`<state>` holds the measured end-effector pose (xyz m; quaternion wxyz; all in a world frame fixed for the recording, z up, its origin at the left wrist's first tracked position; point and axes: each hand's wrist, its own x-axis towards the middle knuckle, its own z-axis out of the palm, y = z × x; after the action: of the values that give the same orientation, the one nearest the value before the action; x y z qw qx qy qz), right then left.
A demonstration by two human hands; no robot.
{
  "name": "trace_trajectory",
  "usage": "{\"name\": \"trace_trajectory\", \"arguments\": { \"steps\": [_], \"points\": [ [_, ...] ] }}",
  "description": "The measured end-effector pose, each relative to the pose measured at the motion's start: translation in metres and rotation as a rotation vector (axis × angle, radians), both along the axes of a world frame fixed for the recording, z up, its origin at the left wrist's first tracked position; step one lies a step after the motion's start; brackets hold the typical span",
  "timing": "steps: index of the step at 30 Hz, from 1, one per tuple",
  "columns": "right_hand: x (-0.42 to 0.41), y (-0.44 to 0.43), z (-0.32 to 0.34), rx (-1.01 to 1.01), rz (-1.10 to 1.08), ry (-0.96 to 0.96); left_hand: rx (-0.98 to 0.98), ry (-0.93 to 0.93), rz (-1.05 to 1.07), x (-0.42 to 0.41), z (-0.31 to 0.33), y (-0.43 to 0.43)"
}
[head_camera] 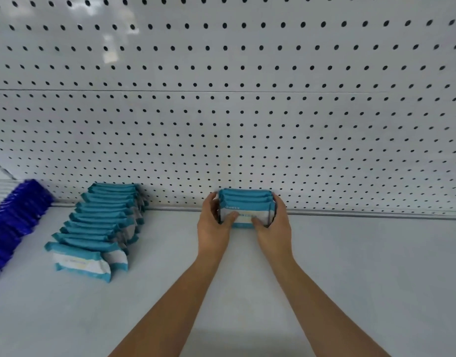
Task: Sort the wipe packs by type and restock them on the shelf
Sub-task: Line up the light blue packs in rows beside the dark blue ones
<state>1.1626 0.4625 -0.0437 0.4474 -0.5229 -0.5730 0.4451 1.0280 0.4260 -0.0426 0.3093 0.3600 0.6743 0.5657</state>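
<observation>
A small bunch of teal-and-white wipe packs [245, 202] stands on edge against the pegboard at the back of the white shelf [350, 266]. My left hand [213, 224] grips its left side, thumb on the front pack. My right hand [274, 225] grips the right side the same way. A long row of the same teal packs [100, 225] runs from the back wall toward me at the left. Further left lies a row of dark blue packs [13, 228], partly cut off by the frame edge.
The white pegboard back wall [247, 112] rises right behind the held packs, with a metal strip [376, 213] along its foot. Bare shelf surface stretches to the right of my hands and between my hands and the teal row.
</observation>
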Motion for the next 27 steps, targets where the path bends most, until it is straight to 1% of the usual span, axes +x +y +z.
{"name": "trace_trajectory", "arguments": {
  "steps": [3, 6, 12, 17, 22, 27],
  "points": [
    [0.015, -0.003, 0.004, -0.002, 0.032, 0.019, -0.064, 0.026, 0.014, 0.002, 0.006, -0.01],
    [0.03, -0.006, 0.007, -0.046, 0.059, 0.013, -0.106, 0.087, 0.022, 0.004, 0.009, -0.027],
    [0.055, -0.032, 0.008, -0.111, 0.115, 0.049, -0.123, 0.074, -0.023, 0.013, 0.018, -0.073],
    [0.08, -0.09, 0.018, -0.105, 0.087, 0.072, -0.087, 0.088, -0.126, 0.039, 0.032, -0.121],
    [0.119, -0.16, 0.031, -0.105, 0.017, 0.133, -0.025, 0.029, -0.233, 0.062, 0.034, -0.177],
    [0.165, -0.246, 0.037, -0.119, -0.069, 0.141, 0.012, -0.075, -0.335, 0.104, 0.029, -0.24]
  ]
}}
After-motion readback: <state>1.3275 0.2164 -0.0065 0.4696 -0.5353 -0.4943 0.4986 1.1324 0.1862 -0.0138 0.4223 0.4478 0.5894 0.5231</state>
